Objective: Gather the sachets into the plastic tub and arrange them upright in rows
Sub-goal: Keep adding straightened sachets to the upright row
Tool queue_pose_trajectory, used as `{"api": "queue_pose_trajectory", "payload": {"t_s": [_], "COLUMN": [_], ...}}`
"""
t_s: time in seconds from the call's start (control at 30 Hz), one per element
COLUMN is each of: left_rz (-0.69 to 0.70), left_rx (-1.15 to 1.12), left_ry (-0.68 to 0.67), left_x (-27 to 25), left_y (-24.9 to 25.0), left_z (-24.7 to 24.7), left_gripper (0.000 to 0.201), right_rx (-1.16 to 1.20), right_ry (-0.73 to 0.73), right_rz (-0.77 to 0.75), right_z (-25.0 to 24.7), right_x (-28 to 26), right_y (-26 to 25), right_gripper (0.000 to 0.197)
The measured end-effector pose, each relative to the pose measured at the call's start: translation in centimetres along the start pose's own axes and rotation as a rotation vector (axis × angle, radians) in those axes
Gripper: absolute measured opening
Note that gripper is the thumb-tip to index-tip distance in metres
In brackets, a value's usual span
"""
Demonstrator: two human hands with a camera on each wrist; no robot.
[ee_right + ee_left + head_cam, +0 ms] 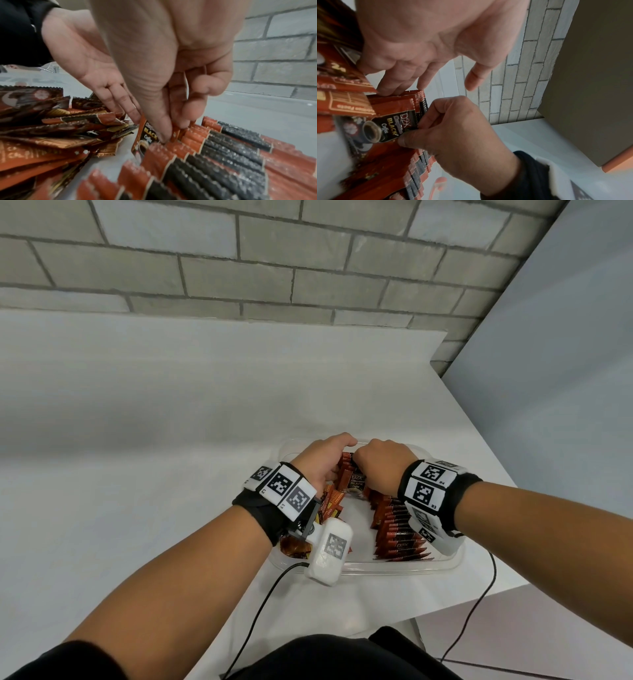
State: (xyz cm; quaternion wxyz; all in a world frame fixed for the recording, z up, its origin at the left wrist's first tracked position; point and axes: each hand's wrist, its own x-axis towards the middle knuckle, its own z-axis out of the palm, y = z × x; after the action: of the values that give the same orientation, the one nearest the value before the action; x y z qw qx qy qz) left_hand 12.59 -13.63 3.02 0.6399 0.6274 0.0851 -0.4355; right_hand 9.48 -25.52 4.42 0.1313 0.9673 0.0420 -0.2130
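A clear plastic tub (376, 570) sits near the table's right front corner. Along its right side, red-and-black coffee sachets (223, 155) stand upright in a packed row (394, 529). More sachets lie in a loose pile (60, 128) on the tub's left side (330, 501). My right hand (171, 132) pinches one "Black Coffee" sachet (388, 125) between thumb and fingers at the far end of the row. My left hand (426, 86) lays straight fingers on the top edges of the sachets beside it, thumb free. In the head view both hands (337, 455) (363, 465) meet over the tub's far end.
The white table (171, 422) stretches left and back to a grey brick wall (239, 261). Its right edge runs close past the tub. Two black cables (260, 611) trail from my wrists over the front edge.
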Motion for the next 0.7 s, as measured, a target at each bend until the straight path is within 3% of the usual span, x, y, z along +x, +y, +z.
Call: {"api": "queue_pose_trajectory", "payload": {"t_s": [0.53, 0.7], "left_rz": [-0.031, -0.024], "left_rx": [0.014, 0.041], "left_ry": [-0.034, -0.027], "left_x": [0.3, 0.4], "left_y": [0.0, -0.2], "left_z": [-0.2, -0.2], "left_gripper": [0.025, 0.026], "right_rx": [0.127, 0.264], "right_ry": [0.011, 0.044], "right_rz": [0.025, 0.138], "right_z": [0.0, -0.1], "right_x": [0.0, -0.4], "right_y": [1.0, 2.6], "right_gripper": [0.019, 0.012]}}
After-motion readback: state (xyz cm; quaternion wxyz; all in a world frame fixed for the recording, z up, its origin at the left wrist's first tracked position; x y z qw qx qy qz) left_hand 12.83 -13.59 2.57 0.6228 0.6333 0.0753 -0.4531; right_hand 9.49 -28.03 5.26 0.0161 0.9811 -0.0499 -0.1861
